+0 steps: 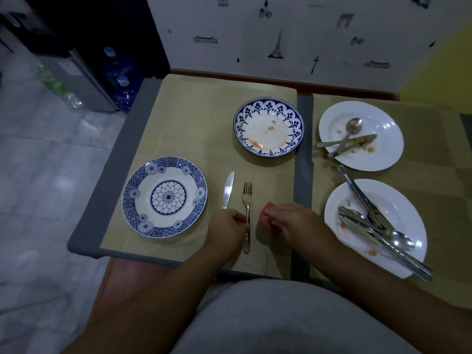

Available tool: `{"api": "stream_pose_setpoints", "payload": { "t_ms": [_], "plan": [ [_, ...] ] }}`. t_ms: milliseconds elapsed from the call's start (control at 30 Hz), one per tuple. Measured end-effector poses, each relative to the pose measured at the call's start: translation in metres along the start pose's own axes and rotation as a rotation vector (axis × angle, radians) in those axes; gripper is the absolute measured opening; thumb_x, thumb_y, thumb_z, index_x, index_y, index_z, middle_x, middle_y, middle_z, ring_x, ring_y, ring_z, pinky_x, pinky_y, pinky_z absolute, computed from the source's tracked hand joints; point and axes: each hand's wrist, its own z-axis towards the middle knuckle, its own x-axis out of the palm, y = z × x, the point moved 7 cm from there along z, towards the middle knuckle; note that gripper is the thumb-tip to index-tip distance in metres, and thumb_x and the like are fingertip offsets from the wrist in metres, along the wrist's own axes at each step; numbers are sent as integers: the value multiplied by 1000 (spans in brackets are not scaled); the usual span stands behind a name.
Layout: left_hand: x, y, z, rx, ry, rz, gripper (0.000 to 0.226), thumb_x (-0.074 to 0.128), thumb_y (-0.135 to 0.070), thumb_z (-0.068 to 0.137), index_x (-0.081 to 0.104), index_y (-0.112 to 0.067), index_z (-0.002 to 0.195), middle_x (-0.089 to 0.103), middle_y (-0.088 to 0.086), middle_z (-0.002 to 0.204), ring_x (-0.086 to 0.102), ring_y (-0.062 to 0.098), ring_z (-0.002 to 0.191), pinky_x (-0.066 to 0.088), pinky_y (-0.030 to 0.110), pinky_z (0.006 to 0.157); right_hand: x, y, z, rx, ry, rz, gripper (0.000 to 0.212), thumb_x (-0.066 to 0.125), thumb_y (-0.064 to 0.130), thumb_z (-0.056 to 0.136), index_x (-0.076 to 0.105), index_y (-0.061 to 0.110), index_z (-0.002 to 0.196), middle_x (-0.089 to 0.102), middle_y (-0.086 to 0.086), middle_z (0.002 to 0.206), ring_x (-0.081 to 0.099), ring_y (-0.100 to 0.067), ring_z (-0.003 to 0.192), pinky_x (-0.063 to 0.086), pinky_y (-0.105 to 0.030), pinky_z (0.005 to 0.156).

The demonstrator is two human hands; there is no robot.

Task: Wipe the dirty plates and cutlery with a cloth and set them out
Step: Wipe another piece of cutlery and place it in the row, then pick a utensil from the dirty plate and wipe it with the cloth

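Note:
A clean blue-patterned plate (164, 196) lies at the near left of the beige placemat (194, 129). To its right lie a knife (228, 190) and a fork (247, 213), side by side. My left hand (228, 227) pinches the fork's handle. My right hand (291, 222) grips a bunched pink cloth (265, 216) just right of the fork. Farther back sits a blue-rimmed plate (268, 126) with orange smears and crumbs. Two dirty white plates stand on the right: the far one (383, 152) carries a spoon and a knife, the near one (408, 208) carries several pieces of cutlery.
The table's left edge (102, 190) drops to a tiled floor. Water bottles (122, 83) and a grey dispenser stand at the far left. A patterned wall (281, 34) backs the table. A second placemat (434, 180) lies under the white plates.

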Motion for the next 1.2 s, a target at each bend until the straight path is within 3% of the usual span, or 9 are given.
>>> {"api": "stream_pose_setpoints", "payload": {
  "t_ms": [133, 200, 300, 400, 533, 600, 733, 933, 1200],
  "plan": [
    [-9, -16, -10, 278, -60, 180, 9, 69, -14, 88, 74, -15, 95, 70, 1, 91, 64, 17, 82, 52, 29, 72, -5, 13, 0, -69, -110, -52, 22, 58, -1, 93, 71, 2, 110, 70, -15, 110, 62, -27, 103, 41, -20, 91],
    [-3, -25, -17, 480, -18, 349, 28, 67, -16, 88, 70, -17, 116, 68, 2, 112, 62, 20, 103, 50, 31, 85, -6, 15, -1, -71, -162, -74, 20, 59, 1, 92, 73, 7, 105, 71, -12, 105, 63, -26, 97, 46, -32, 87],
    [15, -19, -21, 552, 148, 527, 71, 70, -22, 91, 39, -11, 154, 39, 9, 160, 34, 27, 147, 28, 35, 120, -7, 16, -2, -43, -175, -86, 20, 58, 6, 94, 73, 13, 106, 70, -8, 105, 61, -23, 97, 48, -35, 87],
    [22, -13, -19, 564, 215, 611, 80, 63, -26, 98, 16, -11, 161, 14, 7, 170, 11, 26, 156, 10, 31, 124, -8, 19, -1, -35, -166, -86, 20, 56, 6, 95, 72, 13, 102, 70, -7, 103, 60, -22, 96, 48, -35, 85],
    [19, -12, -16, 564, 267, 562, 80, 61, -21, 99, 12, -14, 162, 10, 5, 171, 9, 23, 157, 19, 36, 126, -1, 14, 0, 4, -127, -91, 23, 53, 5, 97, 71, 14, 108, 69, -7, 109, 59, -20, 99, 44, -25, 89],
    [16, -15, -18, 579, 262, 532, 79, 62, -20, 99, 14, -14, 162, 13, 5, 171, 12, 23, 156, 21, 35, 125, 0, 13, -1, 6, -131, -63, 23, 55, 3, 96, 71, 10, 110, 69, -11, 110, 61, -23, 101, 37, -17, 88],
    [6, -28, -25, 640, 200, 428, 72, 62, -22, 98, 26, -14, 160, 22, 4, 168, 19, 20, 155, 17, 27, 122, -10, 21, -7, -36, -202, -71, 18, 57, 7, 93, 70, 19, 94, 68, 1, 95, 59, -14, 89, 48, -31, 81],
    [11, -79, -34, 758, 181, 362, 60, 74, -12, 89, 54, -2, 144, 51, 13, 152, 48, 29, 141, 31, 32, 118, -48, 11, -37, 1, -398, -18, 21, 59, 4, 88, 59, 20, 75, 57, 9, 74, 51, -7, 69, 40, -25, 65],
    [74, -158, -40, 841, 249, 318, 37, 72, -15, 91, 70, -9, 127, 70, 9, 129, 62, 25, 119, 37, 20, 98, -86, -51, -107, 173, -460, 1, 20, 51, 19, 86, 68, 10, 85, 67, -1, 87, 60, -12, 82, 46, -27, 77]
  ]
}}
